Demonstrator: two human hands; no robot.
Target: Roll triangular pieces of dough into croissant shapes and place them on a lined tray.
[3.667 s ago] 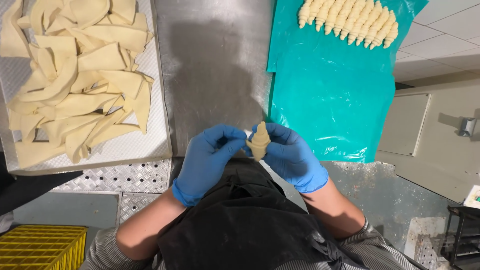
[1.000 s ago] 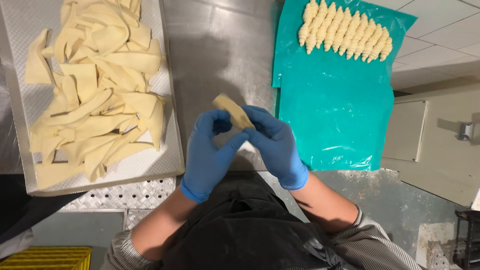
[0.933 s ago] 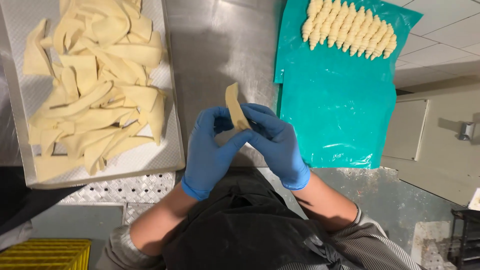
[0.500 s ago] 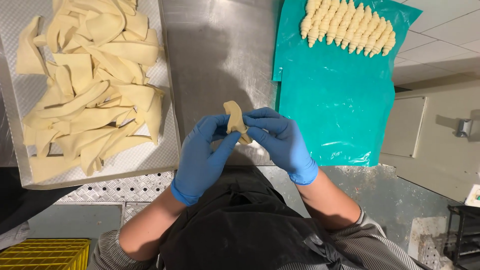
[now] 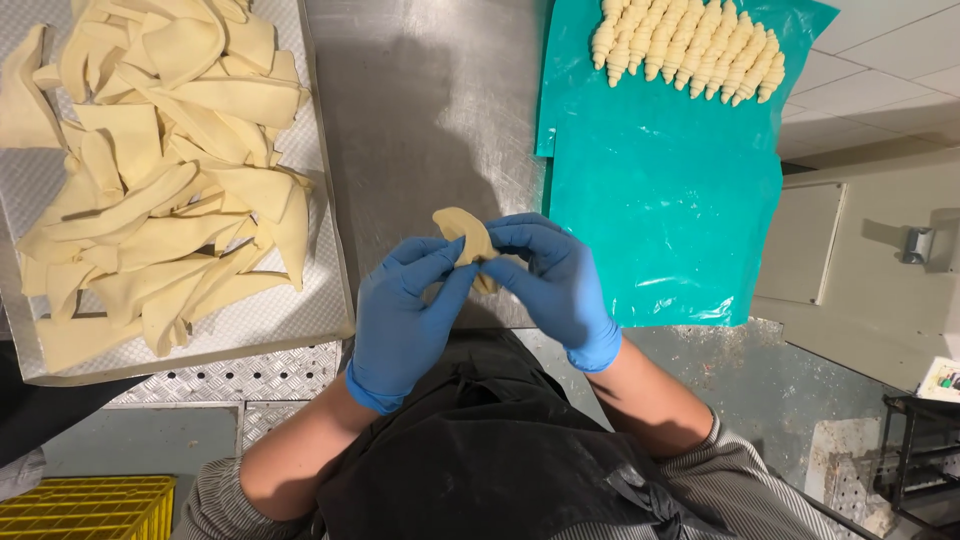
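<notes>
The fingertips of both gloved hands meet on a pale dough piece (image 5: 466, 238), held in the air above the steel table (image 5: 420, 110) at its near edge. The left hand (image 5: 405, 310) pinches the piece from below and behind with thumb and forefinger closed on it; the right hand (image 5: 555, 280) curls its fingers over the top and front, pressing the piece toward the left palm. The dough shows a rounded upper end and a narrower lower end partly hidden between the fingers (how many turns it holds cannot be read from this view). To do this step well, pressure probably ought to stay light and even, with the fingertips rolling rather than squeezing, so the soft layers are not flattened and the tip ends tucked under. The gloves are thin, smooth, blue and close-fitting. The dough appears matte, pliable and slightly floury. To the left, a tray (image 5: 250, 335) lined with a textured white sheet carries a loose heap of cut dough triangles (image 5: 160, 190), flat, limp and overlapping. To the right, a glossy teal plastic sheet (image 5: 650, 220) lies on the table; along its far end a tight row of rolled pieces (image 5: 685, 45) rests side by side, ridged and tapered at both ends.
</notes>
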